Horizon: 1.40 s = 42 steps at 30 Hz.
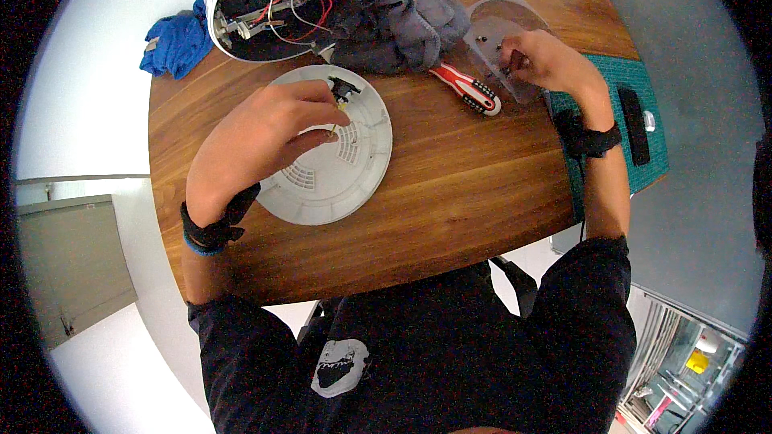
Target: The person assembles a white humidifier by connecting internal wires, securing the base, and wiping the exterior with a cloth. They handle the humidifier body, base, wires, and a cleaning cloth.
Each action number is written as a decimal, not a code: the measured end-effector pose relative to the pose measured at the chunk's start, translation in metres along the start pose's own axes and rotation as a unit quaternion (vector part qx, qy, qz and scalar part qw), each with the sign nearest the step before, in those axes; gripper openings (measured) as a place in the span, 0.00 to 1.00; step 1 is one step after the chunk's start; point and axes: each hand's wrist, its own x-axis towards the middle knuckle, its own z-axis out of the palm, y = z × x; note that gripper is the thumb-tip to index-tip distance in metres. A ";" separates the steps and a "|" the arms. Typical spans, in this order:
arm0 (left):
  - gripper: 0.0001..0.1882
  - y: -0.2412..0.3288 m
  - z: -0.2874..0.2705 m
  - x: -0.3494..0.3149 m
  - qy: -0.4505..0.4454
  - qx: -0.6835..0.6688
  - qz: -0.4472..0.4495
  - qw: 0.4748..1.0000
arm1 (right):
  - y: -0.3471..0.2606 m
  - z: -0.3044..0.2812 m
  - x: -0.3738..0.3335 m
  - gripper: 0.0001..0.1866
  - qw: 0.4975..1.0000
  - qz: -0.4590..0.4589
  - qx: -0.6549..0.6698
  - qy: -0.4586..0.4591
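A round white plastic cover point(366, 181) with vent slots lies under my left hand point(269, 124). That hand's thumb and fingers are closed together above the slots. Whatever they pinch is too small to make out. A small black part point(346, 88) sits on the cover by the fingertips. To the right, my right hand point(551, 64) reaches over a clear plastic tray point(515, 8), with its fingers curled together. Between them the detail is dark, so what they hold, if anything, cannot be made out. Small dark screws point(482, 38) lie in the tray near the fingers.
A white round housing point(241, 44) with a black inside and red and white wires stands at the back left. Next to it are a grey cloth point(402, 24) and a blue cloth point(177, 42). A red-handled screwdriver point(466, 90) lies before the tray. A green mat point(615, 84) is at right.
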 end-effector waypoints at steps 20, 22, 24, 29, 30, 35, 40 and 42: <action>0.13 0.002 0.000 -0.002 -0.001 -0.004 -0.012 1.000 | -0.003 -0.003 0.008 0.08 1.000 0.007 0.006 -0.030; 0.13 0.002 0.001 -0.003 0.001 -0.004 -0.018 1.000 | -0.006 -0.006 0.007 0.08 1.000 0.002 -0.002 -0.022; 0.13 0.002 0.001 -0.003 0.002 -0.003 -0.019 1.000 | -0.001 -0.005 0.005 0.08 0.998 -0.052 0.006 0.034; 0.13 0.000 0.000 -0.003 -0.002 -0.002 -0.013 1.000 | 0.004 -0.003 0.007 0.12 0.994 -0.050 0.026 0.089; 0.13 0.000 0.000 -0.003 -0.003 -0.003 -0.014 1.000 | 0.000 -0.005 0.007 0.14 0.993 -0.052 0.034 0.099; 0.14 0.002 -0.002 -0.002 -0.006 -0.008 -0.013 1.000 | -0.016 -0.010 0.011 0.19 0.981 -0.089 0.068 0.157; 0.14 0.001 -0.001 -0.003 0.006 0.000 -0.001 1.000 | -0.038 -0.016 0.017 0.20 0.976 -0.061 0.144 0.153; 0.14 0.000 0.000 -0.003 0.009 0.002 0.005 1.000 | -0.034 -0.014 0.018 0.19 0.974 -0.102 0.115 0.167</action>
